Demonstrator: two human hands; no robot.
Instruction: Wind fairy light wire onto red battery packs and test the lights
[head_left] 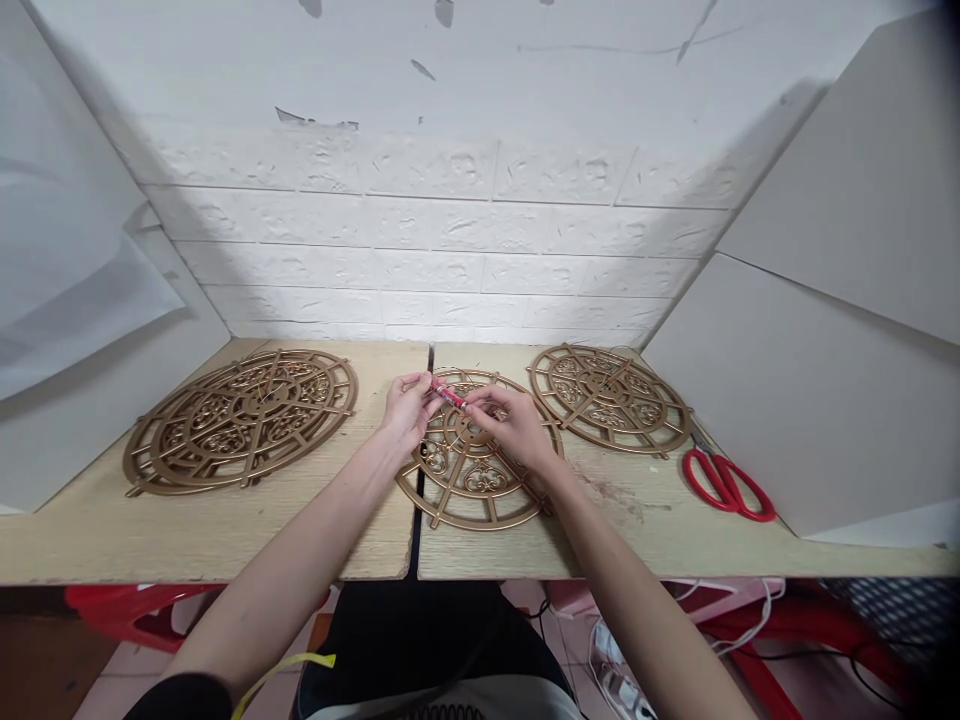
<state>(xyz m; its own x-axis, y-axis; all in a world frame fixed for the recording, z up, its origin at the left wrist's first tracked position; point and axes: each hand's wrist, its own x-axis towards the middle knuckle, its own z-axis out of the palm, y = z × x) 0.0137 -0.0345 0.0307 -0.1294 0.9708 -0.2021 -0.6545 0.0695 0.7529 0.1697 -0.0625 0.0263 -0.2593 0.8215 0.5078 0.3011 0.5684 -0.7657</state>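
A slim red pen-like tool (451, 397) with silvery bands is held crosswise between my two hands, above the far part of a gold openwork disc (491, 514). My left hand (409, 408) pinches its left end. Fingers of my right hand (513, 424) close on the right end. I cannot make out the tool's exact kind. The disc beneath has scroll ornaments and a round hub, and it spans the gap between two tabletops. Thin wire-like lines show near the hub, partly hidden by my hands.
To the left lie stacked gold discs (247, 420); another gold disc (611, 398) is at the right. Red-handled scissors (726, 484) rest near the right panel (840, 400). A white brick-patterned wall (450, 220) closes off the back. Cables and a power strip (626, 690) are below the table.
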